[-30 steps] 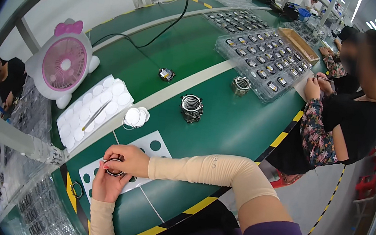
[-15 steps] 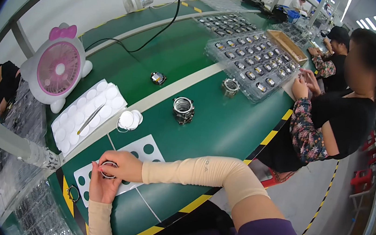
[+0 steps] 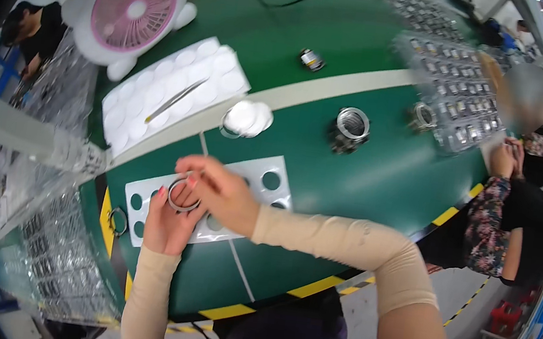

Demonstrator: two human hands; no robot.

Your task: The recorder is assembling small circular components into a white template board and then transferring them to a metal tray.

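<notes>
Ring [image 3: 181,196], thin and metal-grey, sits pinched between both hands just above a white plate [image 3: 265,169] punched with round holes. The left hand [image 3: 167,221] comes up from below with its fingers curled around the ring's lower edge; the right hand [image 3: 224,194] reaches across from the right and grips the upper rim with thumb and fingertips. Both are grasping it, neither is slack.

It looks light and stiff, a narrow band that would likely slip on smooth skin, so the rim edges, held at opposite sides as now, seem the surest hold; squeezing hard across it could bend it out of round. Its open face is turned up toward the camera, so its axis runs roughly up from the table [image 3: 365,181]; being round, it has no long axis in its own plane.

Beyond the fingertips lies a white tray [image 3: 222,75] with tweezers [image 3: 175,100] across it, and past that a pink fan [image 3: 132,7]. Right of the right hand, well apart, stands a metal cylinder part [image 3: 351,128]. Left of the left hand, near the table edge, lies another ring [image 3: 117,222].
</notes>
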